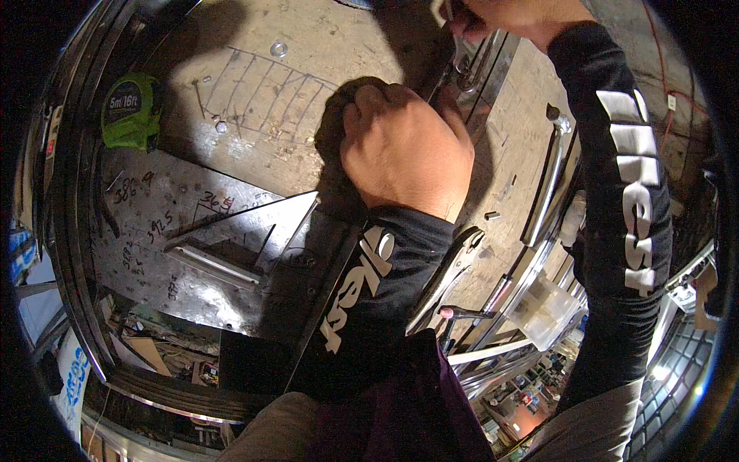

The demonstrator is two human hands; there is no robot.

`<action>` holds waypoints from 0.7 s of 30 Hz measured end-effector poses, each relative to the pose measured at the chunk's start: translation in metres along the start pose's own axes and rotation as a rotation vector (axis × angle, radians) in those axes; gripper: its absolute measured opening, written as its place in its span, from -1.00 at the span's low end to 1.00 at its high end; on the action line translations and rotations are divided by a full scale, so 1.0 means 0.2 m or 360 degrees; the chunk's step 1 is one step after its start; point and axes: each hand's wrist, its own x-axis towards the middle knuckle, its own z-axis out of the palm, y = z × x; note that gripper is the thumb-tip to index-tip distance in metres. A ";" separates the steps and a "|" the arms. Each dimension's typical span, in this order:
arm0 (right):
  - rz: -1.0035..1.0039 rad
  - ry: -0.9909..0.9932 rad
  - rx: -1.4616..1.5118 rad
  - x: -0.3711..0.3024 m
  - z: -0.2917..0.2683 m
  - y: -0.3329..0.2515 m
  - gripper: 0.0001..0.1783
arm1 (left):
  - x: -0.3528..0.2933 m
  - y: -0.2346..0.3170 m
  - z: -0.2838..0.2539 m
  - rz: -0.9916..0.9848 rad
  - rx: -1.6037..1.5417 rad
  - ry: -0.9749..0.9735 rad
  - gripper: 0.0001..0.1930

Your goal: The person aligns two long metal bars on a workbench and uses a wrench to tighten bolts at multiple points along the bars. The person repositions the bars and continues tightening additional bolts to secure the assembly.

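Observation:
My left hand (408, 146), seen from the back, is curled over the worktop beside a dark metal bar (493, 73). Its thumb reaches toward the bar; whatever its fingers hold is hidden beneath them. At the top edge, partly cut off by the frame, my right hand (496, 17) has its fingers closed at a shiny metal piece (464, 65) lying along the bar. That piece's kind is unclear. Close to my left wrist lies a bright triangular metal set square (289, 215) on a scribbled steel plate (158, 223).
A green tape measure (131, 114) stands at the left by a black metal frame (73, 308). A washer (278, 49), a nut (221, 126) and a thin screw (198, 98) lie on the wooden worktop (254, 154). Right of my left forearm are a hammer (550, 177) and a clear plastic container (543, 312).

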 end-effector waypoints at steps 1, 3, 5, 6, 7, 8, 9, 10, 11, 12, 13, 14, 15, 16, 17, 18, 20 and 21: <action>0.0192 -0.0052 -0.0013 0.02 0.00 0.04 -0.50 | 0.00 0.00 0.00 -0.0007 0.0011 0.0017 -0.63; 0.0448 0.0010 0.0029 0.01 0.01 0.09 -0.46 | 0.01 0.00 0.01 -0.0017 0.0026 0.0045 -0.57; 0.0569 0.0240 0.0146 -0.03 0.04 0.10 -0.45 | 0.01 0.00 0.01 -0.0017 0.0035 0.0111 -0.52; 0.0643 0.0340 0.0258 -0.04 0.03 0.09 -0.46 | 0.01 0.00 0.01 -0.0014 0.0037 0.0140 -0.49; 0.0723 0.0439 0.0375 -0.07 0.02 0.02 -0.48 | 0.01 0.00 0.02 -0.0004 0.0043 0.0127 -0.49; 0.0804 0.0544 0.0488 -0.11 0.00 -0.02 -0.49 | 0.00 0.00 0.01 0.0010 0.0042 0.0114 -0.49; 0.0500 0.0568 0.0512 -0.15 0.00 0.00 -0.56 | 0.00 0.01 0.01 0.0028 0.0039 0.0099 -0.49; 0.0170 0.0570 0.0557 -0.17 0.01 0.01 -0.62 | 0.00 0.01 0.01 0.0001 0.0035 0.0092 -0.50; -0.0089 0.0549 0.0593 -0.16 0.01 0.02 -0.66 | 0.00 0.01 0.01 -0.0023 0.0029 0.0082 -0.51; -0.0261 0.0498 0.0584 -0.16 0.01 0.03 -0.69 | 0.00 0.01 0.02 -0.0046 0.0023 0.0071 -0.52; -0.0436 0.0443 0.0584 -0.17 0.02 0.02 -0.72 | 0.00 0.01 0.02 -0.0033 0.0053 0.0083 -0.54; -0.0530 0.0355 0.0538 -0.17 0.02 -0.02 -0.74 | 0.00 0.00 0.02 -0.0026 0.0080 0.0097 -0.57; -0.0622 0.0285 0.0529 -0.15 0.04 -0.03 -0.76 | 0.01 -0.01 0.01 -0.0021 0.0110 0.0113 -0.59; -0.0688 0.0216 0.0513 -0.15 0.05 -0.04 -0.77 | 0.00 -0.01 0.01 -0.0009 0.0093 0.0094 -0.59; -0.0756 0.0165 0.0536 -0.11 0.09 -0.02 -0.78 | 0.00 -0.01 0.01 -0.0001 0.0081 0.0079 -0.60; -0.0806 0.0186 0.0452 -0.12 0.09 -0.02 -0.79 | 0.01 -0.01 0.01 0.0003 0.0074 0.0069 -0.60; -0.0914 0.0235 0.0292 -0.12 0.09 -0.05 -0.80 | 0.01 -0.01 0.01 -0.0022 0.0076 0.0056 -0.61; -0.0904 0.0215 0.0286 -0.11 0.09 -0.07 -0.80 | 0.02 -0.02 0.01 -0.0041 0.0083 0.0057 -0.61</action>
